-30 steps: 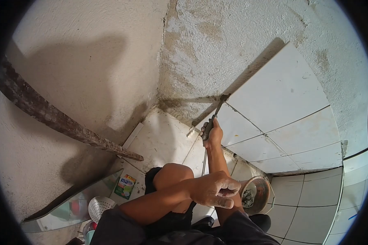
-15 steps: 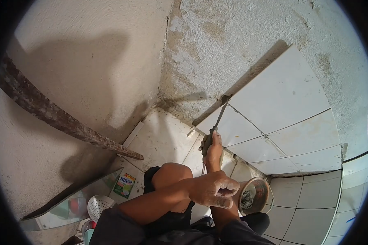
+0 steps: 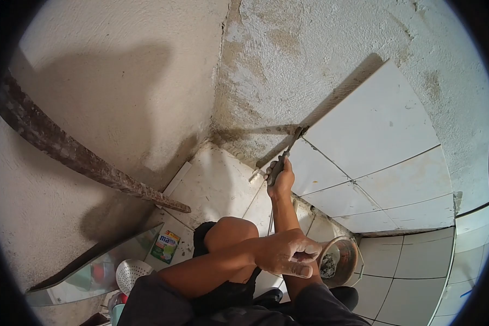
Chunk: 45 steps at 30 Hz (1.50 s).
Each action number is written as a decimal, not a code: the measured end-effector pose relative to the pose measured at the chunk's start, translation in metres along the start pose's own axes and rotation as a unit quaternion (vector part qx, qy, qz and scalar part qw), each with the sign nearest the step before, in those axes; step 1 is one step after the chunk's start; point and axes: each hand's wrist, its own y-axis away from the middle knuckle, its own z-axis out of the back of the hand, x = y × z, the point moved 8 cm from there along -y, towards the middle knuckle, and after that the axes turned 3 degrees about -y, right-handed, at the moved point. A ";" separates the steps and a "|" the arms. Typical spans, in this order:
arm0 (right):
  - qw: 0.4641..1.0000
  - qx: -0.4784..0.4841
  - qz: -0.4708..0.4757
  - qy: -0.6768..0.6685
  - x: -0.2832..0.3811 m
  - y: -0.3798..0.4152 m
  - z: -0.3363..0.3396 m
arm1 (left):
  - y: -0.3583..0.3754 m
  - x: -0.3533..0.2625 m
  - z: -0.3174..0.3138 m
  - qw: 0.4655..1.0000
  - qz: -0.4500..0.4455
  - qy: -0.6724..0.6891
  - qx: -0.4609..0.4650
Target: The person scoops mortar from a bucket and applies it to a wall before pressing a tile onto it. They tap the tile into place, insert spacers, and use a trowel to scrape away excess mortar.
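Observation:
My right hand (image 3: 281, 182) is closed round the mortar-covered handle of a narrow trowel (image 3: 292, 142). Its thin blade reaches the corner where a white wall tile (image 3: 386, 114) meets the rough plaster, and dark mortar sits at that spot. Across my right forearm lies my left hand (image 3: 290, 254), its fingers loosely curled with a gap at the thumb and nothing visible in them. Close to its right stands a bucket (image 3: 355, 261) with grey mortar inside.
A long rough wooden bar (image 3: 87, 163) slants in from the left. Near my knees are a green packet (image 3: 165, 246), a perforated white scoop (image 3: 133, 274) and a glass-like panel (image 3: 81, 288). Floor tiles (image 3: 209, 174) extend into the corner; a small white pipe end (image 3: 255, 176) protrudes near the wall.
My right hand has moved up and slightly left with the trowel, whose blade now lies at a different angle near the tile corner. My left hand has hardly moved.

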 end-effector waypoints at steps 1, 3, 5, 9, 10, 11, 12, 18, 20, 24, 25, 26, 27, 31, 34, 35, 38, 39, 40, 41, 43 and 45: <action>1.000 -0.020 0.011 -0.010 0.001 0.001 0.000 | 0.000 0.000 0.000 1.000 -0.004 0.000 -0.003; 0.999 -0.036 0.015 -0.017 0.000 0.002 0.000 | 0.000 -0.001 0.001 1.000 -0.008 -0.001 -0.008; 0.998 -0.052 0.020 -0.025 -0.001 0.003 -0.001 | 0.001 -0.005 0.003 1.000 -0.009 -0.003 -0.021; 0.996 -0.059 0.014 -0.069 -0.009 0.002 -0.001 | 0.002 -0.008 0.003 1.000 -0.011 -0.003 -0.022; 0.995 -0.065 0.020 -0.073 -0.013 0.001 0.000 | 0.003 -0.008 0.004 1.000 -0.013 -0.005 -0.024; 0.995 -0.060 0.018 -0.072 -0.016 0.000 0.000 | 0.004 -0.009 0.004 1.000 -0.014 -0.007 -0.026; 0.995 -0.058 0.022 -0.075 -0.019 0.001 0.000 | 0.005 -0.010 0.005 0.999 -0.015 -0.010 -0.030; 0.997 -0.027 -0.064 -0.044 -0.056 0.012 0.017 | 0.010 -0.013 0.008 0.999 -0.038 -0.009 -0.030; 0.998 -0.011 -0.058 -0.010 -0.053 0.021 0.017 | 0.011 -0.016 0.009 0.999 -0.030 -0.023 -0.029; 1.000 -0.001 -0.016 0.022 -0.034 0.018 0.009 | 0.012 -0.021 0.010 0.999 -0.032 -0.010 -0.036; 1.000 0.008 0.004 0.013 -0.025 0.013 0.005 | 0.012 -0.020 0.010 0.999 -0.025 -0.011 -0.035; 1.000 0.024 0.008 0.009 -0.014 0.010 -0.001 | 0.013 -0.019 0.011 0.999 -0.018 -0.013 -0.034; 1.000 0.025 0.008 0.009 -0.007 0.006 -0.002 | 0.013 -0.019 0.011 0.999 -0.018 -0.014 -0.034; 1.000 -0.007 -0.021 -0.022 0.001 0.002 0.001 | 0.011 -0.016 0.013 0.999 -0.020 -0.013 -0.032; 0.998 -0.036 -0.012 -0.055 0.000 0.000 0.006 | 0.010 -0.017 0.013 0.999 -0.023 -0.009 -0.032; 0.997 -0.052 -0.003 -0.059 -0.001 0.001 0.005 | 0.010 -0.018 0.012 0.999 -0.022 -0.007 -0.032; 0.996 -0.063 0.006 -0.068 -0.003 0.009 -0.003 | 0.011 -0.014 0.012 0.999 -0.018 -0.019 -0.030; 0.995 -0.061 0.007 -0.073 -0.003 0.014 -0.006 | 0.011 -0.013 0.012 0.999 -0.018 -0.019 -0.031; 0.996 -0.061 0.007 -0.072 -0.003 0.023 -0.007 | 0.012 -0.013 0.013 0.999 -0.016 -0.022 -0.031; 0.996 -0.050 0.006 -0.069 -0.004 0.037 -0.007 | 0.013 -0.013 0.014 0.999 -0.015 -0.024 -0.032; 0.997 -0.040 0.004 -0.064 -0.006 0.054 0.003 | 0.014 -0.015 0.015 0.999 -0.016 -0.020 -0.037; 0.994 -0.037 0.014 0.098 -0.002 0.066 0.018 | 0.014 -0.016 0.013 0.999 -0.016 -0.015 -0.036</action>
